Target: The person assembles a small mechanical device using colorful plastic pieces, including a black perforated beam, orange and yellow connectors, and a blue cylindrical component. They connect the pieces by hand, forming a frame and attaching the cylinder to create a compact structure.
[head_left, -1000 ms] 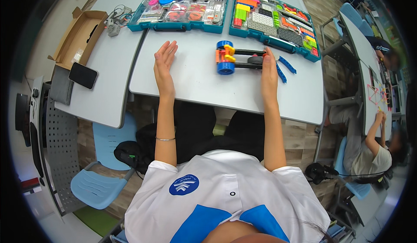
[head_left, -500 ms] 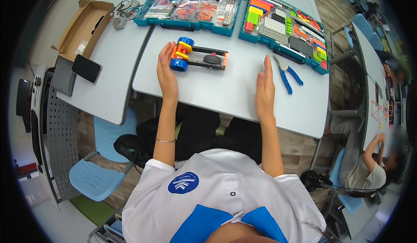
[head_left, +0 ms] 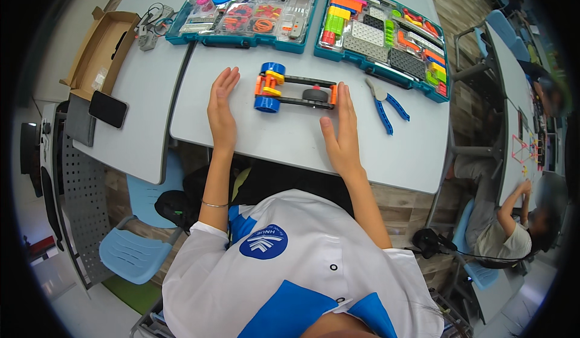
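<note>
A small toy car (head_left: 296,90) stands on the white table between my hands. It has two blue wheels at its left end, black beams along its sides, orange and yellow parts and a dark wheel near its right end. My right hand (head_left: 343,133) is open, fingers stretched out, and its fingertips are at the car's right end, seemingly touching it. My left hand (head_left: 222,113) is open, held upright to the left of the car with a gap between them. Blue-handled pliers (head_left: 384,106) lie on the table to the right of my right hand.
Two teal cases (head_left: 240,40) (head_left: 382,66) full of building parts stand along the table's far side. On the left table (head_left: 134,120) are a phone (head_left: 109,109), an open cardboard box (head_left: 99,57) and a grey device with cables (head_left: 151,28). Another person (head_left: 504,229) sits at the right.
The toy car has rolled or slid right, away from my left hand. My right hand has moved left to the car's right end. The view has shifted slightly.
</note>
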Tool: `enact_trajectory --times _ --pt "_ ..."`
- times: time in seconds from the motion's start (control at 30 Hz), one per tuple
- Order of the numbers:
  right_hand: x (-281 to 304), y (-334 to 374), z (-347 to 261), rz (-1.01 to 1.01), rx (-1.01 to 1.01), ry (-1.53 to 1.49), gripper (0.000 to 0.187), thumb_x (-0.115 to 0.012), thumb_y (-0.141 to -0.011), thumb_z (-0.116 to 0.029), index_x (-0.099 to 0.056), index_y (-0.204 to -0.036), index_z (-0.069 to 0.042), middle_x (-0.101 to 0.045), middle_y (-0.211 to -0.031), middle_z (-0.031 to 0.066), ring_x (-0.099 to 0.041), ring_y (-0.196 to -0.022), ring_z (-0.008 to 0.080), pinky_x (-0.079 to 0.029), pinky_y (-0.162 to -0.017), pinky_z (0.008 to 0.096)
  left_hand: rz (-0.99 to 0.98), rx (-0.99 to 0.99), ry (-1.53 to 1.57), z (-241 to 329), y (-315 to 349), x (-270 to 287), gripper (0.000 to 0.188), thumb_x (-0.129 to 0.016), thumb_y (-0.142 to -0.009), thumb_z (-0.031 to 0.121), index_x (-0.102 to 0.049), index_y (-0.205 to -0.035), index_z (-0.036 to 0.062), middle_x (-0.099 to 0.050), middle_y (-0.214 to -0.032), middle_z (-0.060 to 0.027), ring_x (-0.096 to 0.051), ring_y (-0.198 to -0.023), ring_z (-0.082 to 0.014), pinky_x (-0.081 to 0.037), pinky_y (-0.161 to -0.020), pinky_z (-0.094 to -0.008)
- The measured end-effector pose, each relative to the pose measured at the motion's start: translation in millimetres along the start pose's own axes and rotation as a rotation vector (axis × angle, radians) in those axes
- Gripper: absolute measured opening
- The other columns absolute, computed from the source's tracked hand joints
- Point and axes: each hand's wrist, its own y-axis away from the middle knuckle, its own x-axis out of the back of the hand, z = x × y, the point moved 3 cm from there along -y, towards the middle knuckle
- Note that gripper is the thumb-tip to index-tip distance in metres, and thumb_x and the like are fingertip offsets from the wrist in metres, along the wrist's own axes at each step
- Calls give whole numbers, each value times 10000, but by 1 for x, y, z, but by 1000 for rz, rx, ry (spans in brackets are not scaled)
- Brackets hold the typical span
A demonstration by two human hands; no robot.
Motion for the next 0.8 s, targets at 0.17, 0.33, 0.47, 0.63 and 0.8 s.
enact_trajectory --times 0.17,0.33,0.47,0.63,0.8 --pt "4 -1 3 46 -89 -105 634 -477 -1040 -296 -259 -1554 4 -284 -1605 213 -268 -1491 354 -205 -1215 436 -15 12 56 4 -2 -2 642 -266 -1088 459 -415 -1444 -55 -473 -1473 -246 -443 -1401 -316 -287 -1186 -390" --pt "3 -1 8 110 -141 -114 596 -460 -1049 -310 -316 -1534 6 -362 -1564 215 -328 -1462 349 -234 -1202 428 -27 -9 83 5 1 -2 699 -240 -1067 530 -384 -1467 -24 -454 -1499 -227 -478 -1379 -312 -282 -1186 -396" --pt "1 0 8 135 -161 -117 577 -470 -1048 -301 -340 -1525 -4 -394 -1542 210 -371 -1435 340 -260 -1189 420 -8 2 89 2 0 1 662 -273 -1069 508 -416 -1443 -18 -483 -1472 -233 -486 -1376 -306 -323 -1163 -421" --pt "3 -3 8 166 -150 -82 593 -560 -1009 -261 -368 -1509 -4 -425 -1520 198 -423 -1394 326 -300 -1169 406 123 -32 38 15 8 2 313 -501 -1025 203 -521 -1244 -20 -612 -1210 -165 -610 -1117 -250 -436 -1036 -371" --pt "-1 -4 -1 133 -85 17 699 -707 -904 -204 -388 -1495 -8 -394 -1534 198 -405 -1397 343 -324 -1154 419 89 -291 93 89 30 -4 179 -655 -885 -36 -501 -902 54 -532 -808 -37 -490 -711 -129 -412 -678 -284"
